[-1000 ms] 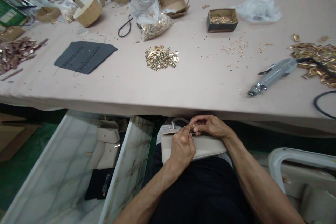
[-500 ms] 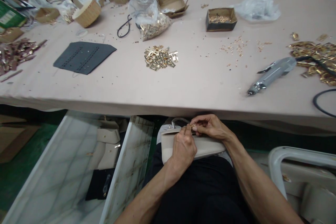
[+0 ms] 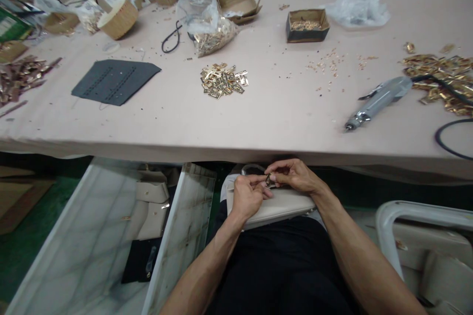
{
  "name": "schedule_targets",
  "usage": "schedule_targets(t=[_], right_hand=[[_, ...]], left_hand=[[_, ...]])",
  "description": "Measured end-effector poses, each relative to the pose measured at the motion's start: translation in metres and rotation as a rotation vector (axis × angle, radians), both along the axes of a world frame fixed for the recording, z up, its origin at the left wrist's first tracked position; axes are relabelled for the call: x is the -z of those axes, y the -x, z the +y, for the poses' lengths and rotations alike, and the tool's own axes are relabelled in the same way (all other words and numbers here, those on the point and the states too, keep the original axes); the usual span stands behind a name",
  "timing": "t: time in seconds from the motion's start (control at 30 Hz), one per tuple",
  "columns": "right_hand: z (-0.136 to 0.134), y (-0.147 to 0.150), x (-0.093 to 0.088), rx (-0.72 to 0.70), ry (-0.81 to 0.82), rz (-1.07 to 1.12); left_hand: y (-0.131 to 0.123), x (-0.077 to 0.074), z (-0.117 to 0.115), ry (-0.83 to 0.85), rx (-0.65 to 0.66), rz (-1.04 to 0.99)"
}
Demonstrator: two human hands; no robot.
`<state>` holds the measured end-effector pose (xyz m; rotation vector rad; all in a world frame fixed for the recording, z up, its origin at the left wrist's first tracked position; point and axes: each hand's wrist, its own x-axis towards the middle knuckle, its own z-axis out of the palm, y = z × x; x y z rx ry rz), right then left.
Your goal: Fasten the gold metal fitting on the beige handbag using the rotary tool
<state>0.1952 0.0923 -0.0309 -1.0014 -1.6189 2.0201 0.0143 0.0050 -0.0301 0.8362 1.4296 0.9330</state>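
A beige handbag (image 3: 286, 203) rests on my lap against the table's front edge, its pale handle (image 3: 252, 167) pointing up. Just above the bag's upper edge is a small gold metal fitting (image 3: 268, 179). My right hand (image 3: 293, 176) pinches this fitting between thumb and fingertips. From the other side, my left hand (image 3: 249, 196) closes its fingers on the same fitting, with the wrist over the bag's left part. Fingertips partly cover the fitting, so its exact shape is hidden.
On the table lie a pile of gold plates (image 3: 223, 81), a grey electric screwdriver (image 3: 379, 103), a dark panel (image 3: 116, 81) and a small box of tiny parts (image 3: 307, 25). Crates holding beige bags flank me: a left crate (image 3: 173, 236) and a right crate (image 3: 388, 236).
My left hand has turned and shifted slightly left, its fingers now reaching across to the gold fitting. More of the fitting shows. The right hand stays nearly in place.
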Motion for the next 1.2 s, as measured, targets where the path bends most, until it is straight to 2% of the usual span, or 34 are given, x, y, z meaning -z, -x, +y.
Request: schedule_targets(t=[0.13,0.3,0.53,0.6,0.67,0.8,0.87,0.97,1.1,1.2], right_hand=[[-0.001,-0.001,0.003,-0.026,-0.013,0.025],[-0.001,0.001,-0.001,-0.034,-0.007,0.06],[-0.007,0.005,-0.006,0.06,0.029,0.004],[-0.013,0.004,-0.012,0.108,-0.046,-0.057],[-0.021,0.0,-0.024,0.161,-0.188,-0.146],[-0.038,-0.021,-0.061,0.252,-0.463,-0.192],[-0.042,-0.036,-0.079,0.364,-0.567,-0.174],[-0.032,-0.062,-0.1,0.651,-0.673,-0.246],[0.019,-0.096,-0.122,1.074,-0.799,-0.644],[0.067,-0.112,-0.127,1.207,-0.824,-0.934]], left_hand=[[0.001,0.0,0.001,0.024,0.008,-0.041],[-0.001,-0.002,0.002,0.023,0.061,-0.057],[-0.002,0.001,0.003,0.02,-0.042,-0.085],[-0.002,0.002,0.004,0.031,-0.071,-0.098],[-0.003,0.002,0.004,0.046,-0.09,-0.117],[-0.003,-0.009,0.006,0.047,-0.112,-0.15],[-0.002,-0.013,0.006,0.033,-0.11,-0.158],[0.001,-0.006,0.006,0.059,-0.118,-0.168],[0.001,0.009,0.007,0.026,-0.174,-0.209],[0.0,0.011,0.006,0.039,-0.202,-0.221]])
